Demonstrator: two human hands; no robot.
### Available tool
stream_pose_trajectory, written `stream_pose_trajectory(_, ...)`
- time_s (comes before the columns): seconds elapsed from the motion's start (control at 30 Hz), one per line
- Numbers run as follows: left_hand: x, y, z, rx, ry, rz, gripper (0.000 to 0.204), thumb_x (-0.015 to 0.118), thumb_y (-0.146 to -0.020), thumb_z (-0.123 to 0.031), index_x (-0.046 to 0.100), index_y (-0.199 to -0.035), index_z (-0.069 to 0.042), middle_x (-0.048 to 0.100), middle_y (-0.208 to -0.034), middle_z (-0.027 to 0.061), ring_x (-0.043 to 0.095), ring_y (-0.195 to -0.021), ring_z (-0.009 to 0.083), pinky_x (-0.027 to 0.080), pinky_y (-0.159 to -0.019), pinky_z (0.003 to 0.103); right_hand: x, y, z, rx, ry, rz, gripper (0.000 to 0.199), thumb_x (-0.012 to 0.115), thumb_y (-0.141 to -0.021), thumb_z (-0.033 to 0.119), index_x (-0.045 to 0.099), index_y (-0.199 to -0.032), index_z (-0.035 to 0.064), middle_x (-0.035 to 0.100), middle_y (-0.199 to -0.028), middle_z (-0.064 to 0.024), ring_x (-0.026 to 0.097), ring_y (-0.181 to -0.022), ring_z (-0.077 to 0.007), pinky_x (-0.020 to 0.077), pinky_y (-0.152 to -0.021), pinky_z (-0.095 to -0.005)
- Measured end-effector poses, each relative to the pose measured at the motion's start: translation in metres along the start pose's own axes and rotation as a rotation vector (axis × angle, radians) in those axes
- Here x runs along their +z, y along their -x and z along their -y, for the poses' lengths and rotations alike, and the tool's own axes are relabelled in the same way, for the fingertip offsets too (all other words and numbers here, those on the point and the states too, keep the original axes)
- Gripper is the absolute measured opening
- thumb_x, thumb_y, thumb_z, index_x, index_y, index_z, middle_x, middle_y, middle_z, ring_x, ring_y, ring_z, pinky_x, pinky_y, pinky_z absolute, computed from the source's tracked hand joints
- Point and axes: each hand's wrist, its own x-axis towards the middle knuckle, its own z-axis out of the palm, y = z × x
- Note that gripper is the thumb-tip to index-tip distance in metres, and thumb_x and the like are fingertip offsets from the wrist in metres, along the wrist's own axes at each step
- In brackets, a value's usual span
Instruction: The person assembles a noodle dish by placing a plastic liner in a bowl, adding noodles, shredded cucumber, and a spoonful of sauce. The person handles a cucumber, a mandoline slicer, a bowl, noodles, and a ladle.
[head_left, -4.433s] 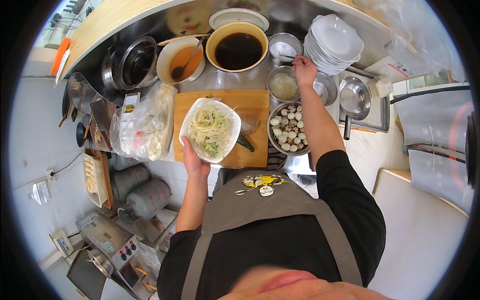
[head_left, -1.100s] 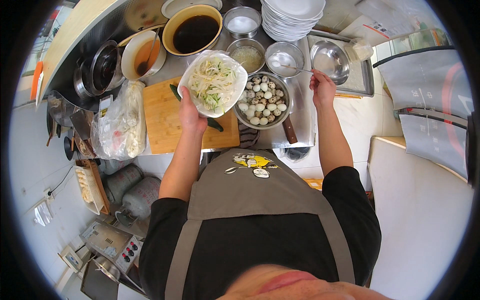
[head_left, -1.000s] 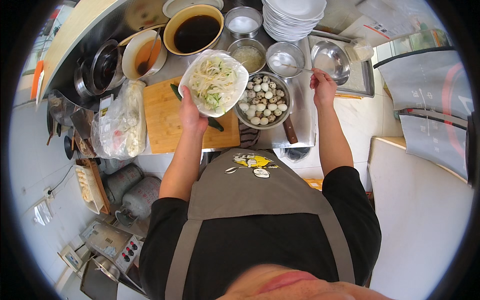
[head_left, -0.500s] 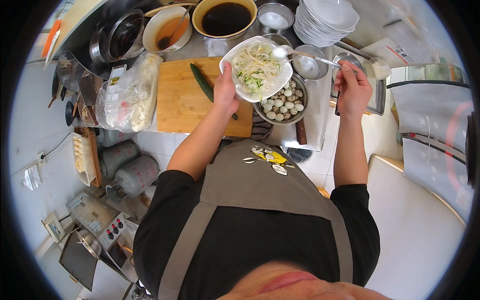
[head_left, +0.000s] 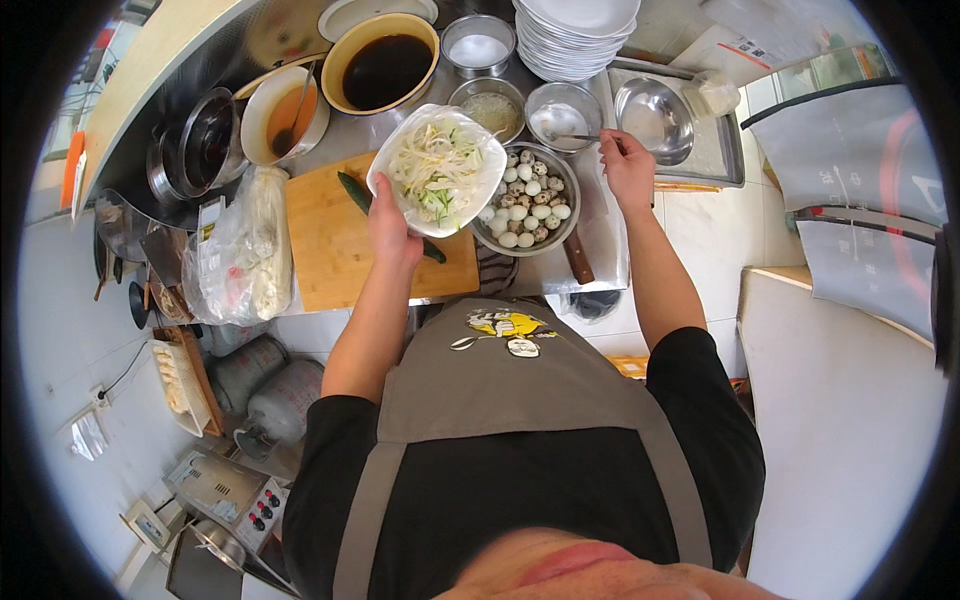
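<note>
Compared with half a second ago, the spoon has left the air above the white bowl and its tip now rests in the small steel bowl (head_left: 563, 112) upper right of centre, while the white bowl sits a little further left in the frame

White bowl (head_left: 437, 170): shallow, squarish with rounded corners, heaped with pale noodle-like strands and a few green shreds, held tilted above the upper centre of the picture, over the right end of the wooden cutting board (head_left: 340, 240) and just beside the pan of small eggs (head_left: 527, 200). Left hand (head_left: 392, 228) grips its lower rim, thumb on top and fingers curled underneath, pressed together as far as can be seen

Right hand (head_left: 628, 168) pinches the thin metal spoon (head_left: 580, 137) by its handle between thumb and fingertips, the other fingers folded in

Beyond these, along the top: a large bowl of dark liquid (head_left: 386, 62), a bowl of orange sauce (head_left: 287, 110) with a ladle, a stack of white plates (head_left: 578, 35), and an empty steel bowl (head_left: 653, 118) on a tray at upper right. A clear plastic bag (head_left: 245, 250) lies left of the board
</note>
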Motion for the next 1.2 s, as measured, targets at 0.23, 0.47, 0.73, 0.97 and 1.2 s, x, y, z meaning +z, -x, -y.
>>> stream_pose_trajectory(0.23, 0.004, 0.003, 0.000, -0.025, 0.024, 0.024, 0.058, 0.041, -0.106, -0.044, 0.040, -0.143, 0.000, 0.053, -0.141, 0.0140, 0.056, -0.125, 0.0265, 0.049, -0.103, 0.040, -0.012, -0.002, 0.026, 0.153, -0.213, -0.059, 0.018, 0.067, -0.094, 0.016, 0.074, -0.100, 0.0005, 0.067, -0.074, -0.0049, 0.058, -0.060, -0.0083, 0.0461, -0.052, -0.0237)
stream_pose_trajectory(0.47, 0.012, 0.001, 0.012, -0.059, -0.003, 0.044, 0.057, 0.045, -0.105, -0.046, 0.046, -0.138, 0.001, 0.060, -0.132, 0.0126, 0.062, -0.117, 0.0237, 0.051, -0.098, 0.038, -0.033, 0.008, 0.071, 0.031, -0.475, -0.010, 0.019, 0.068, -0.093, 0.014, 0.072, -0.101, -0.0038, 0.064, -0.074, -0.0057, 0.054, -0.057, -0.0101, 0.0430, -0.051, -0.0248)
stream_pose_trajectory(0.73, 0.008, 0.004, 0.007, -0.136, 0.139, 0.042, 0.060, 0.054, -0.101, -0.049, 0.053, -0.128, 0.005, 0.066, -0.122, 0.0156, 0.067, -0.105, 0.0233, 0.055, -0.090, 0.038, -0.013, 0.005, 0.026, 0.254, -0.115, -0.030, 0.059, 0.070, -0.092, 0.022, 0.048, -0.138, -0.0084, 0.070, -0.076, -0.0109, 0.057, -0.055, -0.0116, 0.0471, -0.050, -0.0264)
stream_pose_trajectory(0.97, -0.055, -0.003, -0.057, 0.042, 0.294, -0.027, 0.059, 0.051, -0.101, -0.051, 0.052, -0.133, -0.001, 0.064, -0.126, 0.0129, 0.066, -0.109, 0.0230, 0.054, -0.092, 0.037, 0.014, 0.009, 0.073, 0.048, -0.210, -0.011, 0.036, 0.067, -0.096, 0.019, 0.059, -0.128, 0.0053, 0.058, -0.065, 0.0000, 0.044, -0.049, -0.0040, 0.0311, -0.042, -0.0196)
stream_pose_trajectory(1.2, -0.185, -0.021, -0.170, 0.272, 0.287, -0.270, 0.062, 0.051, -0.101, -0.051, 0.049, -0.136, 0.001, 0.061, -0.129, 0.0119, 0.062, -0.115, 0.0257, 0.053, -0.095, 0.040, 0.170, 0.031, 0.144, -0.046, -0.201, 0.379, 0.023, 0.065, -0.097, 0.015, 0.064, -0.116, 0.0021, 0.063, -0.075, -0.0021, 0.048, -0.053, -0.0046, 0.0349, -0.045, -0.0193)
